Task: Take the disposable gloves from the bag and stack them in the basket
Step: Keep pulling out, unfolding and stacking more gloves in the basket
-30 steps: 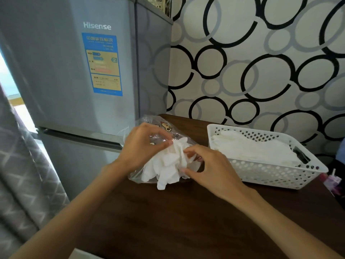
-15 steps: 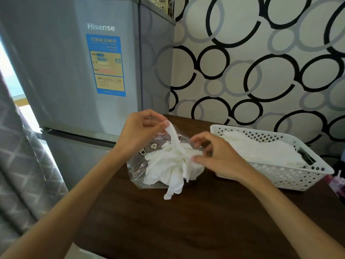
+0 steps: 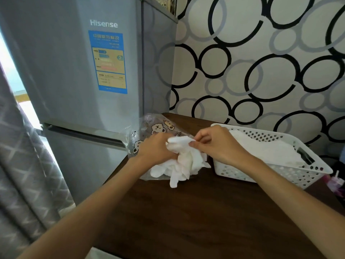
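A clear plastic bag [image 3: 149, 128] printed with cartoon bears lies at the table's back left corner. A crumpled bunch of white disposable gloves [image 3: 181, 165] spills from its mouth onto the table. My left hand [image 3: 156, 148] grips the bunch at the bag's opening. My right hand [image 3: 216, 144] pinches the top edge of one glove between thumb and fingers, right beside my left hand. To the right stands a white perforated basket [image 3: 280, 172] with flat white gloves [image 3: 265, 148] stacked inside.
The dark wooden table [image 3: 186, 221] stretches toward me. A grey fridge [image 3: 84, 71] stands at the left behind the bag, a grey curtain [image 3: 22, 165] at the far left. Patterned wall behind. A small pink item [image 3: 334, 184] sits past the basket's right end.
My left hand, which had lifted a glove strand up, has dropped back down onto the bunch. My right hand has moved up and now pinches the glove's top edge.
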Tool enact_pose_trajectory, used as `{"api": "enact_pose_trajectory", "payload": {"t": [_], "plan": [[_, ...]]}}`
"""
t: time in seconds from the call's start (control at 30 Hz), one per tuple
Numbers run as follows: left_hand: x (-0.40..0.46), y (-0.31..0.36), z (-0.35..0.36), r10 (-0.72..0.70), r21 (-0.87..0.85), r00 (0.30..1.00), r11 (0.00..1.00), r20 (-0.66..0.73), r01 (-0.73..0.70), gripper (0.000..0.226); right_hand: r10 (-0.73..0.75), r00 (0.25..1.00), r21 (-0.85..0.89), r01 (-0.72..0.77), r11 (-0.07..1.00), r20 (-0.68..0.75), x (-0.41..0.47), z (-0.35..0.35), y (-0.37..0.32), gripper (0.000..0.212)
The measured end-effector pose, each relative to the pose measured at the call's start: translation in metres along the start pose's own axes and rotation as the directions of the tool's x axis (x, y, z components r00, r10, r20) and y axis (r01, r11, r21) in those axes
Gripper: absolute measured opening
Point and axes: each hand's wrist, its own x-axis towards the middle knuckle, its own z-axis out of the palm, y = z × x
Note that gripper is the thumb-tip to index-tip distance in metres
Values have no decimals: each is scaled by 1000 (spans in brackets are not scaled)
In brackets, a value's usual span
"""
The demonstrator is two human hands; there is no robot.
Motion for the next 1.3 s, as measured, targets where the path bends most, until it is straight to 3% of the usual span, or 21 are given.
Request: {"api": "enact_pose_trajectory", "payload": {"t": [0.1,0.2,0.3,0.43,0.53,0.63,0.8,0.97,1.13,1.23,1.3], "plan": [[6,5,-8,-37,-57,993,997,110,43,35,-27,995,-30,24,999,-91,1,-17,-2,7],[13,15,-23,-35,-132,968,989,247,70,21,25,984,142,1,990,-179,7,-32,-6,8],[20,20,-39,-25,-174,966,982,257,72,17,64,987,205,-33,978,-145,14,-38,-10,8],[24,20,-57,-88,-227,974,964,207,135,24,71,991,32,-75,997,113,25,-43,-21,15],[24,26,-72,-140,-313,965,927,223,207,20,33,996,-149,-20,989,86,36,-51,-37,14],[25,29,-77,-161,-341,960,911,227,233,22,26,1000,-111,-26,993,0,45,-66,-48,15],[21,26,-50,-135,-186,949,963,284,193,29,99,987,-242,-66,968,128,45,-59,-44,17],[19,8,-23,-176,-110,951,972,252,209,25,193,980,-94,-187,978,54,42,-78,-30,22],[19,-3,-12,-83,-136,977,984,194,111,26,230,963,11,-234,972,137,41,-83,-17,22],[19,-3,-8,-63,-125,981,988,184,87,25,272,955,386,-295,874,114,40,-82,-9,17],[18,-4,-6,-58,-114,985,990,160,77,32,327,943,540,-308,783,65,39,-85,-6,24]]}}
